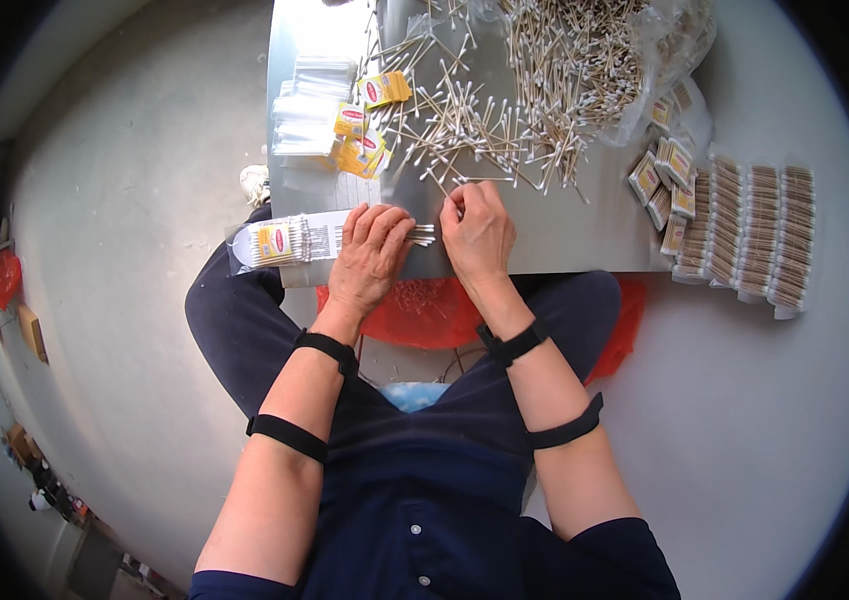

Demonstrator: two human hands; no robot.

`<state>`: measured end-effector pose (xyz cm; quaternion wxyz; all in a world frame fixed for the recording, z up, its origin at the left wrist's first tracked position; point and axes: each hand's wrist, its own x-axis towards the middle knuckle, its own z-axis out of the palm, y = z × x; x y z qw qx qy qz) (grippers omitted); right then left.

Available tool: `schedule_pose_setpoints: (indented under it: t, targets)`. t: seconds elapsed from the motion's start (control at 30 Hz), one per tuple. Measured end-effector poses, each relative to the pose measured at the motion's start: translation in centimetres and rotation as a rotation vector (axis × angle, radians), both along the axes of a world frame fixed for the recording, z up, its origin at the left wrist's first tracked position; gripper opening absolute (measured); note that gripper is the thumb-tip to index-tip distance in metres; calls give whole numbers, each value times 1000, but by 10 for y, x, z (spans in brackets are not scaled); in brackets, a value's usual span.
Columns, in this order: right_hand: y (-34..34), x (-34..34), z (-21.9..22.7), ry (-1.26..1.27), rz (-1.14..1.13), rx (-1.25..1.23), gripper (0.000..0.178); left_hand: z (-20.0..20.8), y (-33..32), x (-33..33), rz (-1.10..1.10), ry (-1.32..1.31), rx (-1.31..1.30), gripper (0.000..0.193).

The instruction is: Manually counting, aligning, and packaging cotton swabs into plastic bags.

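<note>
Inside the left hand [371,254], cotton swabs [425,236] are clasped, mostly hidden; whether the right hand [479,230] holds anything, I cannot tell.

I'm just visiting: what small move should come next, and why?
Probably the right hand should draw one swab from the loose swabs toward the left hand: the right fingertips are by that pile's near edge, and a few white-tipped swabs poke out beside the left hand. Whether the right hand already pinches one is hard to tell.
</note>
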<state>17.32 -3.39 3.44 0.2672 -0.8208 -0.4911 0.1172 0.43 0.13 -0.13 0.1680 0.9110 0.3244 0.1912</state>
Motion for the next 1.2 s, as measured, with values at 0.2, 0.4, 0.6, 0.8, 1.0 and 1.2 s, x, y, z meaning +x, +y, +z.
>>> schedule_pose_setpoints:
  t: [0.2, 0.4, 0.6, 0.8, 1.0, 1.2]
  targets:
    - [-26, 19, 14, 97, 65, 107, 19, 1, 2, -1, 2, -4, 22, 39]
    - [-33, 32, -15, 272, 113, 102, 33, 3, 0, 2, 4, -30, 16, 39]
    - [-31, 23, 3, 220, 228, 124, 30, 3, 1, 1, 5, -29, 11, 40]
    - [-32, 28, -3, 264, 176, 140, 17, 2, 1, 0, 6, -27, 10, 41]
    - [-12, 12, -12, 244, 255, 192, 11, 5, 0, 2, 4, -40, 58, 53]
    - [-8, 25, 2, 63, 2, 237, 14, -3, 1, -2, -50, 32, -29, 54]
